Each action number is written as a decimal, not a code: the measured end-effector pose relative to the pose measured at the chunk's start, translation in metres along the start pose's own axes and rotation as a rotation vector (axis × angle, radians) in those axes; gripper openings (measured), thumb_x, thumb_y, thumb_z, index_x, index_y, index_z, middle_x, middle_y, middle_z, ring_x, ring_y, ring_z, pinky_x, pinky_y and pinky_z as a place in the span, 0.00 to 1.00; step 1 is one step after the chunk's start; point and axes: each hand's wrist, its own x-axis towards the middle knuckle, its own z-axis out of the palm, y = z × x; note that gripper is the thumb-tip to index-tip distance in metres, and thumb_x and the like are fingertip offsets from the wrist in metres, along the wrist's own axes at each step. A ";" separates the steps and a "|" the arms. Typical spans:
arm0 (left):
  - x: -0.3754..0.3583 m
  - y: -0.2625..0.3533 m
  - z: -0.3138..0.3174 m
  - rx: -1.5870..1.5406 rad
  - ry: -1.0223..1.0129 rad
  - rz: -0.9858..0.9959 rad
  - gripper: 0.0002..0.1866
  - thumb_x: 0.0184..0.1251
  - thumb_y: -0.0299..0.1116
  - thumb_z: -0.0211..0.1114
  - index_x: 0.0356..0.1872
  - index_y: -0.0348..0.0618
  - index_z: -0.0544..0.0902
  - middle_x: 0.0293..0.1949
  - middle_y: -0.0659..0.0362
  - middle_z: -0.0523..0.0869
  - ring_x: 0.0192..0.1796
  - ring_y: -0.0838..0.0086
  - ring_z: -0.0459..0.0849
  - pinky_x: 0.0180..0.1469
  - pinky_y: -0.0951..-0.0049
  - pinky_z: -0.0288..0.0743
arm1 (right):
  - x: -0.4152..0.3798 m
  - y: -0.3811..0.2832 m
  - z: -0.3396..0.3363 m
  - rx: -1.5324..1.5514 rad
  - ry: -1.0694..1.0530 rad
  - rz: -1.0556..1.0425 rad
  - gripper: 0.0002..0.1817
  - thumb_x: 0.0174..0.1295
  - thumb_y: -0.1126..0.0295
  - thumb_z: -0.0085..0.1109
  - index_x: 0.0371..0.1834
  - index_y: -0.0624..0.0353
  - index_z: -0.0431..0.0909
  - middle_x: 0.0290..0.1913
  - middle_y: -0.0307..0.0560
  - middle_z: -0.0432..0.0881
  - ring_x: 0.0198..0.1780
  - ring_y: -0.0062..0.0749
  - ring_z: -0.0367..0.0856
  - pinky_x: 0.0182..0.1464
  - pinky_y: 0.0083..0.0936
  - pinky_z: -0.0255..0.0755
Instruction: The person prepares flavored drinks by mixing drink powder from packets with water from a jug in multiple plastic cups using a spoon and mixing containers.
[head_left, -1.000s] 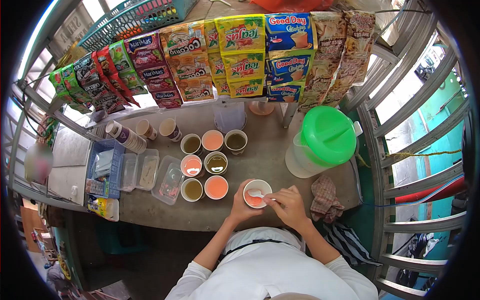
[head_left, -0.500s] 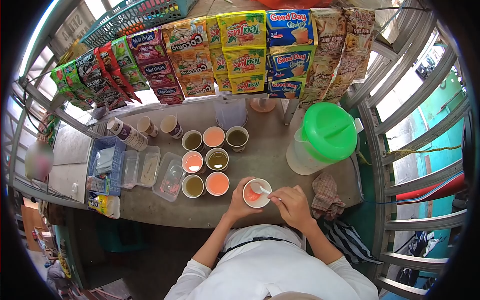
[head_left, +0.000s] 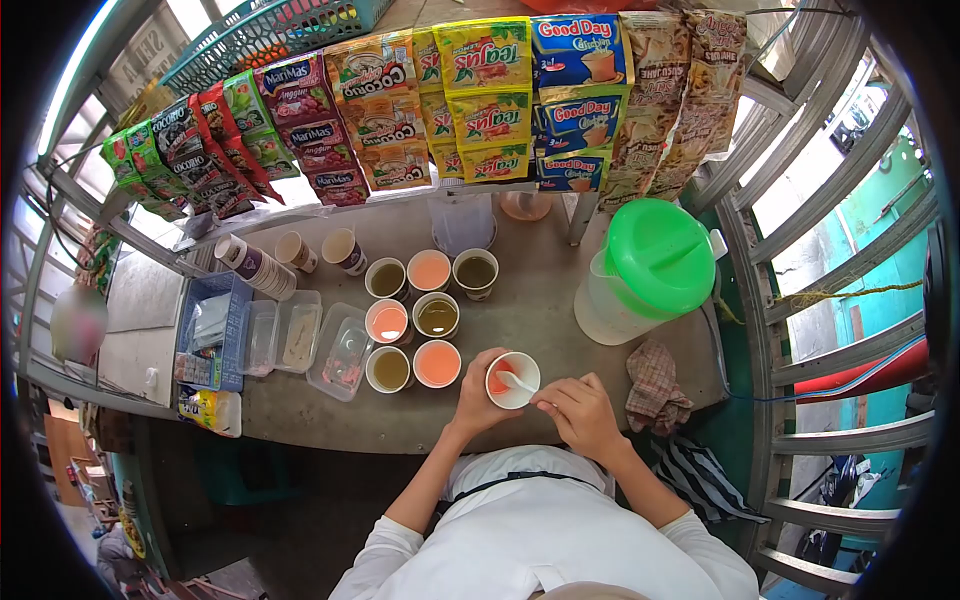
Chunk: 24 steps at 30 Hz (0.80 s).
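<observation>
My left hand (head_left: 478, 398) is wrapped round a paper cup (head_left: 513, 398) near the table's front edge. Some red-orange liquid shows inside the cup. Between the fingers of my right hand (head_left: 580, 412) is the handle of a white spoon (head_left: 518, 383), whose bowl end is inside that cup. To the left stand several filled cups, among them one with orange drink (head_left: 437, 364) and one with dark green drink (head_left: 388, 370).
A pitcher with a green lid (head_left: 660, 258) stands at the right, with a checked cloth (head_left: 657, 385) in front. At the left are clear plastic containers (head_left: 298, 332), a blue basket (head_left: 213, 325) and stacked cups (head_left: 255, 268). Sachets (head_left: 487, 95) hang across the back.
The spoon has shifted slightly within the cup, and my right hand has moved a little down and left. My left hand still holds the cup in nearly the same place.
</observation>
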 end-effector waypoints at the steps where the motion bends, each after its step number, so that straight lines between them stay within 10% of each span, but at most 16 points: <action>1: -0.001 0.000 0.001 0.006 0.010 0.006 0.50 0.25 0.28 0.84 0.60 0.45 0.68 0.57 0.53 0.78 0.58 0.55 0.78 0.59 0.61 0.74 | -0.001 -0.002 0.002 -0.006 0.020 0.001 0.06 0.59 0.67 0.65 0.38 0.53 0.83 0.36 0.35 0.82 0.34 0.27 0.79 0.39 0.29 0.61; 24: 0.012 0.000 -0.002 -0.053 0.097 0.306 0.44 0.35 0.28 0.83 0.58 0.45 0.67 0.57 0.48 0.78 0.60 0.51 0.77 0.62 0.55 0.72 | 0.001 0.002 -0.007 -0.048 -0.049 -0.142 0.11 0.57 0.66 0.65 0.43 0.48 0.82 0.42 0.32 0.81 0.37 0.25 0.75 0.41 0.29 0.61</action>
